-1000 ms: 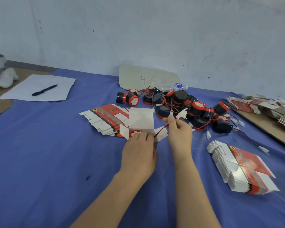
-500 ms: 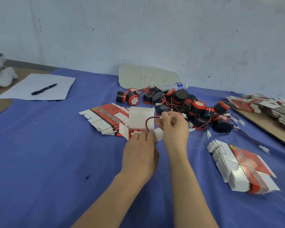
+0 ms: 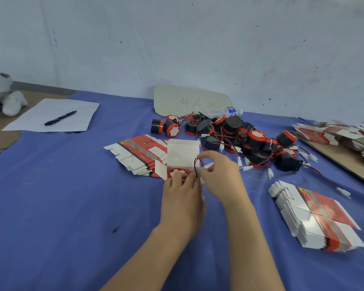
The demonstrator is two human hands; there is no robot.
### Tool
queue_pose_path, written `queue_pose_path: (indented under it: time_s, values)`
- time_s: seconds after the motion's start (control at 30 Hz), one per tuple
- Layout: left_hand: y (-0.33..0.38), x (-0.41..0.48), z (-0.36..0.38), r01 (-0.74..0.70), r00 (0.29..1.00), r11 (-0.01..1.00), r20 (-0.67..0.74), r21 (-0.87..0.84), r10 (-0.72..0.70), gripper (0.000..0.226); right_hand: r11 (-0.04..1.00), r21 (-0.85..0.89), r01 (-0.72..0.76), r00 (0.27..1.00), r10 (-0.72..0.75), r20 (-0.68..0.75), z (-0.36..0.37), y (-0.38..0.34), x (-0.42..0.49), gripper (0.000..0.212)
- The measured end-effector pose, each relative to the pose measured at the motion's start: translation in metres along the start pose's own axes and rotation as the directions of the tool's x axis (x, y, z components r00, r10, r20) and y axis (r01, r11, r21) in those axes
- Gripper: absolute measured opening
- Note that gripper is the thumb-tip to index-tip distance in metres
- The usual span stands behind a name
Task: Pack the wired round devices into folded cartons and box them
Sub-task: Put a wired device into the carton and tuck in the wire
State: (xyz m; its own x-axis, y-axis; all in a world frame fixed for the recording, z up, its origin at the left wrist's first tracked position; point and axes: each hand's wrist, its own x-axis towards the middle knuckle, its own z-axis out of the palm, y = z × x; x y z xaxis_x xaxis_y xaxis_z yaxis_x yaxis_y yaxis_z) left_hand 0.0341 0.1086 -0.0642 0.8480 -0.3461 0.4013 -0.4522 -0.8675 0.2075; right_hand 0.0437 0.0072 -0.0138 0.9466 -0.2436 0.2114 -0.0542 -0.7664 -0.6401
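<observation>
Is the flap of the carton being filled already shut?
No, the carton has its flap standing open, the round device shows inside, and the right hand pinches its wire.

At the far-left corner of the bench (image 3: 72, 185) you will find a pen (image 3: 60, 118) lying on a paper sheet (image 3: 27, 120). A water bottle (image 3: 223, 111) lies along the far edge.

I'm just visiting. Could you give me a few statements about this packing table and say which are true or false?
1. The pen lies on the white sheet of paper. True.
2. The water bottle stands upright. False: it lies on its side behind the pile of round devices.
3. The right hand pinches a looped wire. True.
4. The carton held by the left hand is closed. False: its flap stands open.
</observation>
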Motion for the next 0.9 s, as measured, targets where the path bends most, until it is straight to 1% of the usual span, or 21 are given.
queue_pose_path:
  time_s: [0.07,0.1,0.17,0.23,0.3,0.37,0.43,0.47,0.5,0.57,0.67,0.73,0.8,0.9]
  values:
    - [-0.001,0.0,0.0,0.002,1.0,1.0,0.006,-0.008,-0.002,0.046,0.983,0.182,-0.039,0.999,0.035,0.029,-0.004,0.001,0.001,0.028]
    - [-0.001,0.0,0.0,0.003,1.0,1.0,0.006,-0.017,-0.003,0.045,0.957,0.28,-0.071,0.997,0.062,0.043,-0.006,0.001,0.001,0.029]
    - [-0.002,0.0,0.0,0.0,1.0,1.0,-0.001,-0.031,0.0,0.042,0.874,0.468,-0.126,0.991,0.094,0.093,-0.007,0.001,0.001,0.029]
    - [-0.002,-0.001,0.0,-0.003,1.0,0.998,-0.017,-0.064,0.002,0.038,0.823,0.548,-0.147,0.988,0.097,0.119,-0.006,-0.001,-0.001,0.026]
    - [-0.002,-0.002,0.0,-0.005,1.0,0.996,-0.029,-0.095,0.002,0.038,0.82,0.551,-0.152,0.987,0.1,0.124,-0.004,0.0,0.0,0.026]
    - [-0.001,-0.002,0.0,-0.006,0.999,0.994,-0.042,-0.111,0.001,0.038,0.859,0.494,-0.134,0.99,0.091,0.111,-0.001,0.002,0.0,0.026]
    - [-0.001,-0.002,0.0,-0.01,0.999,0.992,-0.051,-0.125,0.004,0.038,0.957,0.286,-0.056,0.998,0.043,0.052,0.0,0.003,0.001,0.022]
    - [-0.001,-0.002,-0.001,-0.013,0.998,0.992,-0.056,-0.128,0.006,0.038,0.985,0.172,-0.014,0.999,0.009,0.031,0.001,0.004,0.001,0.02]
    - [-0.002,-0.001,-0.001,-0.015,0.998,0.991,-0.065,-0.136,0.006,0.038,0.996,0.083,0.017,1.0,-0.019,0.02,0.001,0.004,0.002,0.019]
    - [-0.002,0.0,-0.002,-0.013,0.997,0.988,-0.08,-0.156,0.0,0.038,0.999,-0.02,0.048,0.999,-0.048,0.005,0.002,0.004,0.003,0.015]
    - [-0.002,0.0,-0.004,-0.006,0.996,0.984,-0.086,-0.178,-0.009,0.037,0.992,-0.12,0.044,0.998,-0.05,-0.042,0.004,0.004,0.004,0.013]
    - [-0.002,0.001,-0.005,0.008,0.996,0.981,-0.081,-0.196,-0.024,0.036,0.981,-0.19,0.027,0.993,-0.048,-0.107,0.006,0.002,0.003,0.016]
    - [-0.004,0.001,-0.005,0.02,0.996,0.982,-0.077,-0.186,-0.035,0.037,0.984,-0.179,-0.003,0.988,-0.025,-0.153,0.008,0.0,0.003,0.023]
    - [-0.007,0.004,-0.004,0.047,0.994,0.981,-0.087,-0.187,-0.064,0.038,0.985,-0.171,-0.039,0.99,0.014,-0.141,0.012,-0.002,0.003,0.027]
